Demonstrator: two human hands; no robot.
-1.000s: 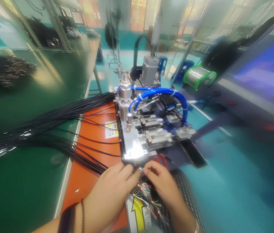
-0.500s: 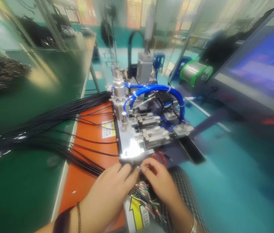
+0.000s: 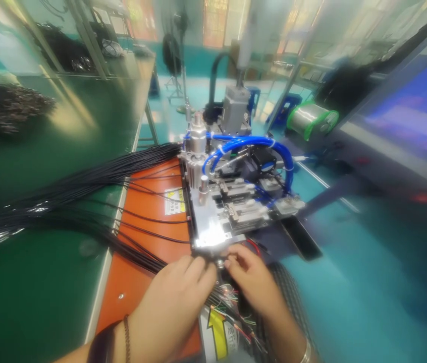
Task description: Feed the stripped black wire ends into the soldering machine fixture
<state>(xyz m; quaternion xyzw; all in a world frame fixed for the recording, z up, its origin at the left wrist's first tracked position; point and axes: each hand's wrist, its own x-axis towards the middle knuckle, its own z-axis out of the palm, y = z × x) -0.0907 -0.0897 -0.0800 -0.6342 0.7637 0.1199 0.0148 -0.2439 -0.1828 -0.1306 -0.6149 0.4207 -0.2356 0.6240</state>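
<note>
Two narrow grips, left hand (image 3: 171,297) and right hand (image 3: 251,285), are set at the fixture (image 3: 213,234) edge. Black wires (image 3: 138,254) are led under the left; any hold on them cannot be told.

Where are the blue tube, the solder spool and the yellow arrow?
Blue tube (image 3: 251,141), head view, top of its curve.
Solder spool (image 3: 312,120), head view, silver winding.
Yellow arrow (image 3: 218,335), head view, its shaft.

L: dark band (image 3: 102,346), cord (image 3: 126,339); R: silver bangle (image 3: 306,352)

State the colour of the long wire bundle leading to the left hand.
Black, clearest in the head view: glossy insulated wires.
</note>
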